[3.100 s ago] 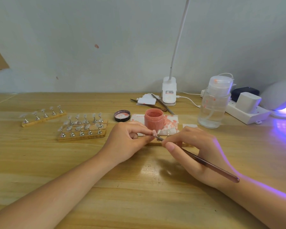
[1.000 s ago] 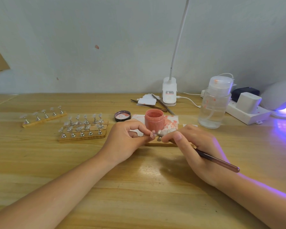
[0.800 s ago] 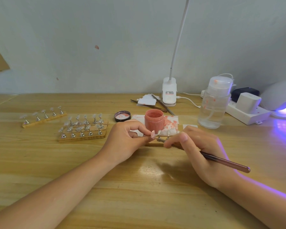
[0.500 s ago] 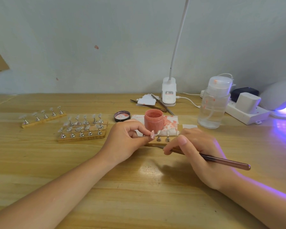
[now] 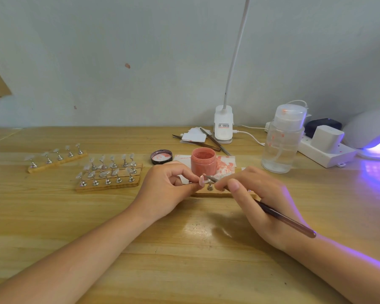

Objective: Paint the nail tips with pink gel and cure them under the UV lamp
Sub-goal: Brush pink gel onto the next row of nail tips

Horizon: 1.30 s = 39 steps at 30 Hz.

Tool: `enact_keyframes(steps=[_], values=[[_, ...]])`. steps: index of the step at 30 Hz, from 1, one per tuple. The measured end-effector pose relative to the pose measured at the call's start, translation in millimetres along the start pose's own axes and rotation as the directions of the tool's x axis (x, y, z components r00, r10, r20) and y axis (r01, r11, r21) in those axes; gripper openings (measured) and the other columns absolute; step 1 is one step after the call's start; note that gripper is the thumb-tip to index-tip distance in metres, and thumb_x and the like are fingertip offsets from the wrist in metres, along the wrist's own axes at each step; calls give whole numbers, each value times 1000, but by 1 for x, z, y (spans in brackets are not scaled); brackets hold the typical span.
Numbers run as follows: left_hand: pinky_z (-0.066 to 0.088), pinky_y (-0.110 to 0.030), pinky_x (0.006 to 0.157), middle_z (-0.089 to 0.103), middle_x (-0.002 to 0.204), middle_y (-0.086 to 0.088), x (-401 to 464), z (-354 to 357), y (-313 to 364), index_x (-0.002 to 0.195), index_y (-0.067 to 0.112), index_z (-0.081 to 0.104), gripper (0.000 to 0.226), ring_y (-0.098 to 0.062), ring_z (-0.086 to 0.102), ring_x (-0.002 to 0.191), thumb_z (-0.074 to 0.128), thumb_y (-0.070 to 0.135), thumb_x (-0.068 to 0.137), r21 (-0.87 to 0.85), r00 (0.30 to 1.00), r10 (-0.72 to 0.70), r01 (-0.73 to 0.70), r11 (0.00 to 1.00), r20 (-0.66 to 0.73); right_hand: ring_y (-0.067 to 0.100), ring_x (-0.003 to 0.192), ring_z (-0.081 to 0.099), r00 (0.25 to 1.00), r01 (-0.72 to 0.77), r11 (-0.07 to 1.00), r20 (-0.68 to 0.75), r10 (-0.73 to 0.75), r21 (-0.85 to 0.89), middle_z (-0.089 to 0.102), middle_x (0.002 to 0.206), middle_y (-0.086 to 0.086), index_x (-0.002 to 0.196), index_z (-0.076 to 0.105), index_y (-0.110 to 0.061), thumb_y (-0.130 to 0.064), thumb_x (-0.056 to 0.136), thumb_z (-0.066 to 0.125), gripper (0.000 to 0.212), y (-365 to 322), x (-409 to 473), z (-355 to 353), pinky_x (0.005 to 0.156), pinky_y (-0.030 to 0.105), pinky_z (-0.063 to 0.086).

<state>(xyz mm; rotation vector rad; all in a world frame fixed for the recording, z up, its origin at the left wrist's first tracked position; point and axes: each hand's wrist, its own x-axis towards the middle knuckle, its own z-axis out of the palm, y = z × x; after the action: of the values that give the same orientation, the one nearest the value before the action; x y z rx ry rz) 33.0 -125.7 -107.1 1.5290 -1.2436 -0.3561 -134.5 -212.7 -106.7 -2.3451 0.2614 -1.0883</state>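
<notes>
Pink gel coats the nail tip [image 5: 201, 180] pinched between thumb and forefinger of the left hand [image 5: 166, 189], fingers curled, above the near edge of a wooden strip [image 5: 219, 192]. On that strip a metal stand [image 5: 210, 186] sits just right of the tip. The right hand [image 5: 258, 198] grips a brush [image 5: 283, 219] pen-fashion, fingers curled round its dark handle; the brush head [image 5: 208, 177] points left and meets, or nearly meets, the tip; contact cannot be told. Behind the hands stands an open jar [image 5: 203, 160] of pink gel on a pink-stained paper [image 5: 225, 164]; its black lid [image 5: 161, 156] lies upturned just left of it. At left on the wooden table [image 5: 184, 249] lie more strips: a single strip [image 5: 57, 157] with a row of clear tips on stands, and nearer the hands a group of strips [image 5: 109, 172] with several rows. Farther back lie two slim tools [image 5: 213, 142] across white pads [image 5: 194, 136], beside the white clip base of a lamp [image 5: 224, 125] whose neck rises out of view. At right stands a clear pump bottle [image 5: 282, 141], then a white power strip [image 5: 326, 151] with a white plug and a black plug. The UV lamp [image 5: 373, 132] glows violet at the far right edge, well apart from the held tip.
</notes>
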Motion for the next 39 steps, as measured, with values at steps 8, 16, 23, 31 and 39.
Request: enact_keyframes(steps=[8,16,23,31,39], values=[[25,-10,44,61,70,4,0,0,0,65,14,69,9,-3,30,41,76,10,70,-14,1000,13,-13,1000,-4,0,70,51,998,46,999,-35,-46,-5,55,71,-28,81,71,-22,-45,94,34,47,0,-1,-3,66,18,38],[27,-8,43,63,68,9,0,0,1,60,27,69,17,-2,33,39,75,15,70,-13,1000,16,-16,1000,-15,3,67,52,999,37,999,-29,-37,-26,59,66,-18,79,71,-25,-51,95,27,53,2,-3,-1,69,23,37],[25,-8,43,63,71,4,0,0,2,62,23,70,8,-2,31,39,72,30,64,-35,1000,28,-28,999,-5,4,68,53,1000,25,1000,9,-24,-5,62,67,-16,78,72,-24,-51,93,31,51,1,-2,-1,72,22,37],[27,-9,45,62,74,-1,0,0,1,67,10,70,6,-2,31,41,75,12,69,-21,1000,15,-14,1000,13,4,74,54,1000,-26,999,-14,26,-28,62,70,-17,84,69,-34,-45,91,35,37,0,-1,-2,70,22,39],[25,-9,44,59,70,0,1,2,-1,63,13,67,11,-3,30,39,75,10,70,-24,1000,5,-6,1000,-11,-1,77,52,999,-24,1000,-31,24,-5,56,73,-26,83,63,-40,-45,92,34,31,-2,0,-3,69,15,36]])
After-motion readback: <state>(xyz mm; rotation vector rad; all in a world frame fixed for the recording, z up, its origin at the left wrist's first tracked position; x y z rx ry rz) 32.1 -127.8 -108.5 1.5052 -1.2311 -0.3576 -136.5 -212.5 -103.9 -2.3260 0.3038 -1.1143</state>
